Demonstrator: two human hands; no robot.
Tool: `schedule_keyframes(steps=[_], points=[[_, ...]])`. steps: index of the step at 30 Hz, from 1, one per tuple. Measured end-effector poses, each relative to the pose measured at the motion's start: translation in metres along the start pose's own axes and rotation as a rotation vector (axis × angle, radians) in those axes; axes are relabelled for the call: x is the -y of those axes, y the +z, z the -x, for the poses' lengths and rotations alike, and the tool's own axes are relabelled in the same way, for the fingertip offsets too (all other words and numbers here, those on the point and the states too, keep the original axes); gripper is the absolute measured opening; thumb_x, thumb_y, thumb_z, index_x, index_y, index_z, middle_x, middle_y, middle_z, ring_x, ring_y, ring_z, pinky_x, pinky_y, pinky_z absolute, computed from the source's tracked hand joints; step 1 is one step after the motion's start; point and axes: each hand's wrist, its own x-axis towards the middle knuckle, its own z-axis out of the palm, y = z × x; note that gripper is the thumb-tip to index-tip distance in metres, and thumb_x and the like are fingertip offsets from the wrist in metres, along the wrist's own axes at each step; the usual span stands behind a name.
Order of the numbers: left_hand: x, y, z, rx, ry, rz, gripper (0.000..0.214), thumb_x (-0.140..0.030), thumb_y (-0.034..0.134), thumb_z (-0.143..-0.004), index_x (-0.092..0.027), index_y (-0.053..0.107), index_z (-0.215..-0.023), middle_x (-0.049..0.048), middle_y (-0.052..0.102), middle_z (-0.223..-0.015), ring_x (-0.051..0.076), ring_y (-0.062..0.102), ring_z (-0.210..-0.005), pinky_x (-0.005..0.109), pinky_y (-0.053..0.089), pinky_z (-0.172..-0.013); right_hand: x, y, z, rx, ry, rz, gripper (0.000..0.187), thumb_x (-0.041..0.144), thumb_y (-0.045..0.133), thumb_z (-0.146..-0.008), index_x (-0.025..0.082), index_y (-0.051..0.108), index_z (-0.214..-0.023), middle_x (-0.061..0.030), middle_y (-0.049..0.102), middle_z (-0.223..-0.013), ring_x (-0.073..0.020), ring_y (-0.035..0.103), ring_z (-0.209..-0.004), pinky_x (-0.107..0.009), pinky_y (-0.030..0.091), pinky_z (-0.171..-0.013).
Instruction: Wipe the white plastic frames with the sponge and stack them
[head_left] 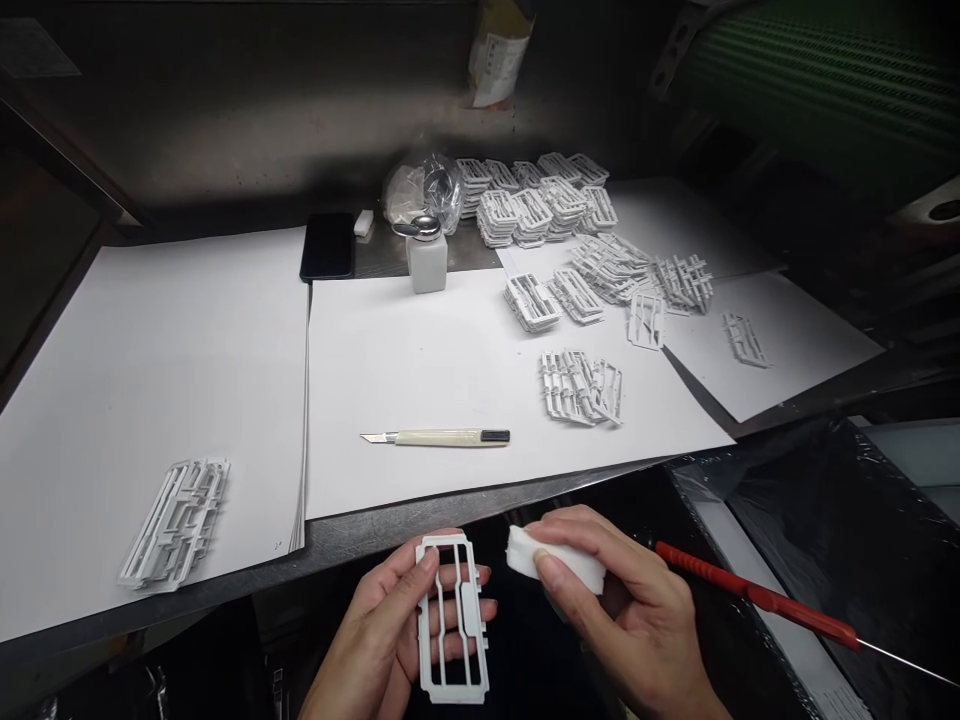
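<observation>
My left hand (390, 625) holds a white plastic frame part (452, 620) upright, thumb on its upper left edge and fingers behind it. My right hand (622, 610) pinches a small white pad (551, 560) between thumb and fingers, its tip just right of the frame's top corner. Both hands are below the front edge of the table (390, 535).
A craft knife (442, 437) lies on white paper (420, 370). Stacks of white frame parts (547, 205) sit at the back right, a loose pile (579, 387) mid-right, another stack (176, 522) at front left. A white dispenser bottle (427, 255), phone (328, 245), red-handled tool (757, 598).
</observation>
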Motion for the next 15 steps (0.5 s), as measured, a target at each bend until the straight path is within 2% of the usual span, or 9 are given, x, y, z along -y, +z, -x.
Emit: schedule_keyframes(steps=[5, 9, 12, 15], points=[[-0.002, 0.0, 0.001, -0.011, -0.034, 0.072, 0.021, -0.025, 0.054, -0.088, -0.01, 0.063, -0.099, 0.0162, 0.074, -0.091, 0.023, 0.071, -0.079, 0.029, 0.052, -0.063, 0.001, 0.003, 0.001, 0.064, 0.041, -0.025, 0.021, 0.011, 0.06, -0.087, 0.024, 0.063, -0.104, -0.0005, 0.064, -0.093, -0.0145, 0.062, -0.086, -0.023, 0.05, -0.074], [0.002, -0.006, -0.005, 0.057, -0.017, 0.206, 0.012, -0.017, 0.055, -0.087, -0.012, 0.066, -0.086, 0.0118, 0.074, -0.08, 0.02, 0.07, -0.074, 0.032, 0.054, -0.073, 0.005, 0.006, 0.001, 0.09, 0.03, -0.048, 0.022, 0.009, 0.06, -0.086, 0.023, 0.064, -0.103, -0.0008, 0.064, -0.091, -0.0144, 0.062, -0.084, -0.023, 0.05, -0.073], [0.006, -0.011, -0.009, 0.112, -0.011, 0.31, 0.016, -0.012, 0.054, -0.086, -0.013, 0.067, -0.078, 0.0068, 0.071, -0.071, 0.016, 0.069, -0.071, 0.03, 0.054, -0.073, 0.008, 0.009, 0.0, 0.084, -0.012, -0.082, 0.024, 0.007, 0.06, -0.084, 0.022, 0.065, -0.103, -0.0012, 0.065, -0.089, -0.0146, 0.062, -0.082, -0.024, 0.051, -0.073], [0.007, -0.013, -0.011, 0.123, -0.01, 0.376, 0.018, -0.008, 0.053, -0.086, -0.013, 0.068, -0.077, 0.0042, 0.068, -0.068, 0.014, 0.067, -0.07, 0.029, 0.054, -0.072, 0.011, 0.012, -0.001, 0.084, -0.034, -0.123, 0.024, 0.006, 0.059, -0.083, 0.02, 0.065, -0.102, -0.0024, 0.065, -0.087, -0.015, 0.062, -0.079, -0.024, 0.051, -0.069]])
